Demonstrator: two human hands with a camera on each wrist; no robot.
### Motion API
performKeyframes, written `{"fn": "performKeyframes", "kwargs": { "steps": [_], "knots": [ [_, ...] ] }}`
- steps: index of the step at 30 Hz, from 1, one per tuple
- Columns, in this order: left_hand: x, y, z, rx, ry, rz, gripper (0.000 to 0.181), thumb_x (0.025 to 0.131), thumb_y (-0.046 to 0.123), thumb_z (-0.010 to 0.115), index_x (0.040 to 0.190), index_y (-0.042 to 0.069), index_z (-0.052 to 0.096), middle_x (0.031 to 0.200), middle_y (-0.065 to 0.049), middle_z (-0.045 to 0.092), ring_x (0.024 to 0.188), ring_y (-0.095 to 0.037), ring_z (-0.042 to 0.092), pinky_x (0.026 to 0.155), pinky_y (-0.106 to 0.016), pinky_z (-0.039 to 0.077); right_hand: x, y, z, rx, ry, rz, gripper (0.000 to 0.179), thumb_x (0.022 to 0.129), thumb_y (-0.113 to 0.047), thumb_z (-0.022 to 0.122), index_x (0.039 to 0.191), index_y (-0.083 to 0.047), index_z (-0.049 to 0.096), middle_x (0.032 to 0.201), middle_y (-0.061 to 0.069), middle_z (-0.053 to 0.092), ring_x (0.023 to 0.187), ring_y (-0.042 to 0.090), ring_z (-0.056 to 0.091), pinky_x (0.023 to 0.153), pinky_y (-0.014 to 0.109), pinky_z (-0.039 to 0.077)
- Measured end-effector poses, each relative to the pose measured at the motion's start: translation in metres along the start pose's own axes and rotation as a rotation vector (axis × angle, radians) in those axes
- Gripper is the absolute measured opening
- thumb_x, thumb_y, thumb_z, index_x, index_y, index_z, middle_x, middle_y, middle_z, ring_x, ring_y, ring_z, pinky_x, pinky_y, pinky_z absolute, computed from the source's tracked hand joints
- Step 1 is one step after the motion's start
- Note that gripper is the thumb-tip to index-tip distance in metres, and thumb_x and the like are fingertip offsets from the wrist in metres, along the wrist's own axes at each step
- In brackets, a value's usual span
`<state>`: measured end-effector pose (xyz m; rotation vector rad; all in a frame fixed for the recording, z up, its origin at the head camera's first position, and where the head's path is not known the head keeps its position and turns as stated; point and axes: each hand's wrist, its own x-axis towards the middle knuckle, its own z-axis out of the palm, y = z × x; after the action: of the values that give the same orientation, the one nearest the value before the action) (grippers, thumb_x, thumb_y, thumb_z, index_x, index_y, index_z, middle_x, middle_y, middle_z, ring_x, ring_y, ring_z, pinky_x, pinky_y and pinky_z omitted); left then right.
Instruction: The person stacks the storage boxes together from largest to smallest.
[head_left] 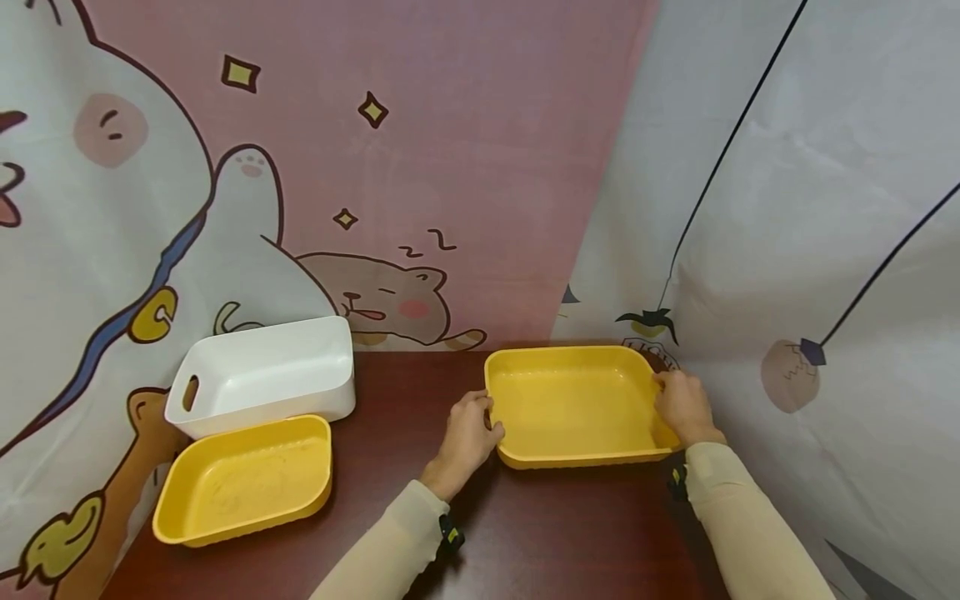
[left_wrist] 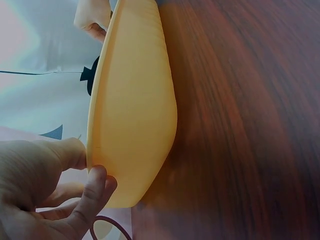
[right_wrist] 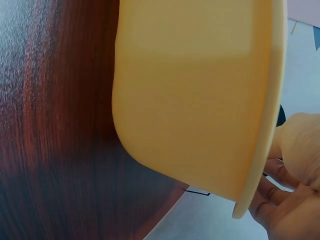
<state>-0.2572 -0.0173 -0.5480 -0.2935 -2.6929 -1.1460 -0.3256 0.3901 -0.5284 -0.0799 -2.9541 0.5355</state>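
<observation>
A large yellow plastic tray (head_left: 570,404) is at the right of the table, its inside bare. My left hand (head_left: 465,437) pinches its left rim, thumb on one side and fingers on the other; the left wrist view shows the fingertips (left_wrist: 97,177) at the rim. At the opposite short side, my right hand (head_left: 684,406) grips the right rim. In the right wrist view the curled fingers (right_wrist: 272,192) reach behind the tray's edge. The tray's underside is close over the tabletop.
On the left side of the dark red-brown table (head_left: 525,533) stand a white bin (head_left: 262,367) with a handle slot and, in front of it, a smaller yellow tray (head_left: 247,483). A cartoon-printed curtain (head_left: 465,150) hangs behind the table and along its right side.
</observation>
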Motion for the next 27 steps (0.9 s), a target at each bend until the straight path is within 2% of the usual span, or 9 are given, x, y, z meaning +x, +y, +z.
{"fn": "performKeyframes", "kwargs": {
  "steps": [5,9,16,21,27],
  "knots": [
    [-0.001,-0.001,-0.003,-0.005,-0.002,-0.002,0.035,0.096,0.005,0.090,0.127,-0.008,0.083,0.155,-0.027,0.072,0.121,-0.035,0.080,0.086,-0.031,0.070,-0.004,-0.003,-0.004,0.017,0.008,0.010,0.038,0.110,-0.001,0.068,0.144,0.013,0.074,0.141,0.041,0.073,0.123,0.060,0.072,0.108,0.073,0.061],
    [-0.002,-0.006,-0.005,-0.003,0.009,0.004,0.036,0.095,0.003,0.089,0.128,-0.008,0.082,0.154,-0.027,0.072,0.106,-0.029,0.079,0.079,-0.025,0.067,-0.005,-0.005,-0.005,0.038,0.009,0.016,0.039,0.108,0.000,0.071,0.144,0.013,0.073,0.141,0.040,0.074,0.125,0.059,0.071,0.111,0.073,0.060],
    [-0.006,-0.011,-0.008,-0.018,0.012,0.008,0.036,0.093,0.001,0.089,0.127,-0.009,0.082,0.149,-0.026,0.074,0.095,-0.026,0.077,0.075,-0.024,0.064,-0.008,-0.009,-0.004,0.037,-0.041,0.036,0.044,0.108,-0.002,0.069,0.150,0.011,0.071,0.145,0.040,0.073,0.127,0.058,0.070,0.112,0.073,0.059],
    [-0.009,-0.013,-0.011,-0.036,0.016,-0.002,0.039,0.092,0.001,0.091,0.128,-0.008,0.081,0.147,-0.024,0.075,0.092,-0.021,0.076,0.074,-0.023,0.064,-0.009,-0.010,-0.005,0.036,-0.056,0.027,0.046,0.107,-0.002,0.068,0.151,0.011,0.070,0.147,0.040,0.072,0.129,0.058,0.069,0.112,0.072,0.060],
    [-0.010,-0.015,-0.015,-0.055,-0.003,-0.034,0.042,0.093,0.003,0.091,0.133,-0.007,0.081,0.150,-0.021,0.074,0.094,-0.018,0.074,0.076,-0.024,0.065,-0.009,-0.011,-0.005,0.054,-0.068,0.031,0.047,0.106,-0.002,0.069,0.152,0.010,0.070,0.145,0.039,0.073,0.122,0.054,0.071,0.110,0.071,0.062]
  ]
}}
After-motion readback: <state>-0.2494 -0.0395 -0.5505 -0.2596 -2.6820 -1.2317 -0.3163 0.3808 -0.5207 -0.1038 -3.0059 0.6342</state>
